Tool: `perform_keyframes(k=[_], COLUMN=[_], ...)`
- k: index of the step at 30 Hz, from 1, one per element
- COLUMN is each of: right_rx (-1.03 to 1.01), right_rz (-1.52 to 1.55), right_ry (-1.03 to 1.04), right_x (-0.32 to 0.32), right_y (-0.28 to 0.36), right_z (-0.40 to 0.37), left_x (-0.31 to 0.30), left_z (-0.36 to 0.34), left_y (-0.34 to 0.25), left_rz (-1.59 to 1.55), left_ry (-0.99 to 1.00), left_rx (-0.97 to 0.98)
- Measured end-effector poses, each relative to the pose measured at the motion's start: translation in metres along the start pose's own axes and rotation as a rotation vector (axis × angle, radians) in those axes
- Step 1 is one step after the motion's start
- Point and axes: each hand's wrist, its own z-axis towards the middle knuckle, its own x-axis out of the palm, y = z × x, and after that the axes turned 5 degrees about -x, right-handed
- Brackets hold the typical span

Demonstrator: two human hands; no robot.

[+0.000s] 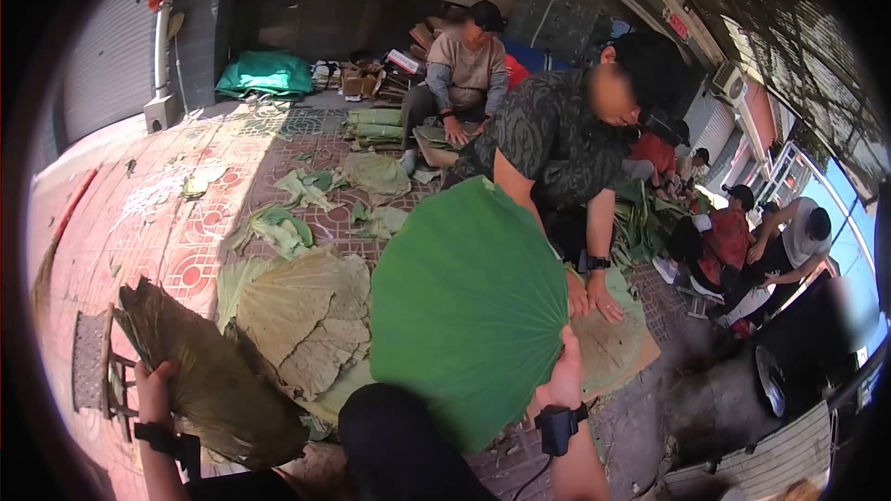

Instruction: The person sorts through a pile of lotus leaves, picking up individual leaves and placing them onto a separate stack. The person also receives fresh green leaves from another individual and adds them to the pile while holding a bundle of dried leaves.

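My right hand (562,373) pinches a large fresh green lotus leaf (459,301) at its edge, near where the veins meet. The leaf spreads out broad and upright over my knee. At the left, my left hand (156,391) grips the edge of a dull olive-brown bundle of dried lotus leaves (209,385), tilted and layered. Between the two lie pale brown dried leaves (306,315), partly hidden by the green leaf. Just past my right hand, a co-worker's hands (594,297) press flat on a brownish leaf (608,339).
A low woven stool (93,362) stands at the far left. Loose leaves (376,176) litter the tiled pavement (186,241). Another person (469,74) sits behind with stacked leaves (373,125). More people sit at the right, near a dark round vessel (770,378).
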Motion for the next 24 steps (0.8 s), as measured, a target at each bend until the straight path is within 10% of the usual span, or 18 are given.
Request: perform_keyframes(k=[13, 24], right_rx=[-0.515, -0.632], right_rz=[-0.148, -0.138], right_ry=[-0.45, -0.48], right_x=[-0.147, -0.161], right_y=[0.168, 0.159], right_z=[-0.07, -0.059], left_x=[0.01, -0.03], left_z=[0.02, 0.071], left_y=[0.013, 0.053], left_rz=[0.048, 0.067], left_ry=[-0.07, 0.091], left_rx=[-0.012, 0.06])
